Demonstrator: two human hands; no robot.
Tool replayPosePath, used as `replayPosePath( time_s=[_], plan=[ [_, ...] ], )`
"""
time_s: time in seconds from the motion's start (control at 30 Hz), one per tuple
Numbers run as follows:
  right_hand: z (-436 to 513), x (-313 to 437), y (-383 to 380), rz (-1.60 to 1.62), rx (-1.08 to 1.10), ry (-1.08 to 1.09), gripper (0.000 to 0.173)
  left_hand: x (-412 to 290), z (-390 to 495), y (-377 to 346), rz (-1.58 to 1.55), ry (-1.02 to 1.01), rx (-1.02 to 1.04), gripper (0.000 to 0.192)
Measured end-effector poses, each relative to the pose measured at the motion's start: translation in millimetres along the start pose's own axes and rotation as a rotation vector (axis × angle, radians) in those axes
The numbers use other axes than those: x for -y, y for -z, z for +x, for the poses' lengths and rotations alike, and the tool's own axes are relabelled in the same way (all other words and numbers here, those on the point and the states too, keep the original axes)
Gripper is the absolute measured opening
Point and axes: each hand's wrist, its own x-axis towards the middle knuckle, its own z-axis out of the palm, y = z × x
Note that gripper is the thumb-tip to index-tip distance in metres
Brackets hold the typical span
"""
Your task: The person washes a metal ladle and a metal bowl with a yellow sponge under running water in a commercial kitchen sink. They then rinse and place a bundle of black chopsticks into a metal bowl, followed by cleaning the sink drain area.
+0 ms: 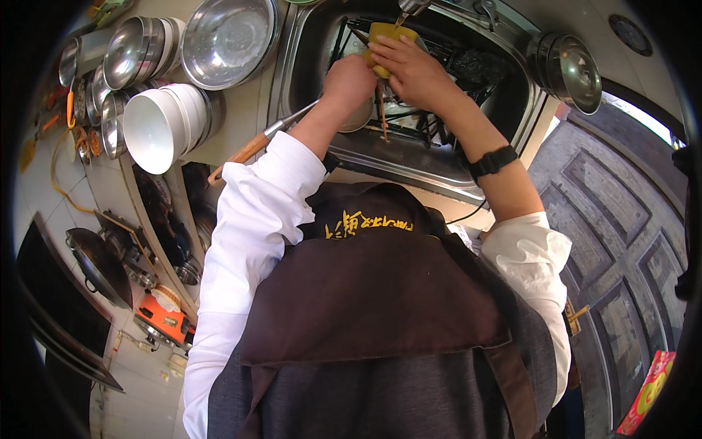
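Observation:
Both hands are over the stainless steel sink, close under the running tap. My right hand presses flat, fingers spread, on a yellow sponge or cloth. Curled into a fist beside it, my left hand grips the yellow thing's near edge; whatever else it holds is hidden. Below the hands a thin brown stick slants down. Black bars or sticks lie across the sink bottom. A wooden-handled utensil rests across the sink's left rim, its far end partly behind my left wrist.
On the left counter stand a large steel basin, stacked white bowls and stacked steel bowls. More steel bowls sit at the sink's right corner. A panelled door is to the right, a black wok far left.

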Motion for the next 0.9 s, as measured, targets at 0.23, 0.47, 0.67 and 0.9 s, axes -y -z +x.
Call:
replayPosePath(
  time_s=[0.23,0.47,0.67,0.9],
  plan=[
    [17.8,-5.2,-1.8,-0.049,-0.145,-0.26,0.036,-4.1,-4.1,-3.3,0.111,-0.063,-0.094,0.019],
    [-1.3,-24.1,-16.4,0.647,-0.247,-0.864,0.033,12.5,6.6,3.0,-0.384,0.021,-0.046,0.02],
    [-20.2,-1.3,-53.2,1.106,-0.456,-1.06,0.034,20.2,10.8,2.8,-0.336,0.02,0.025,0.022],
    [-32.3,-37.9,-16.6,0.805,-0.296,-0.916,0.051,10.6,19.6,-8.6,-0.167,-0.093,-0.073,0.025]
  ],
)
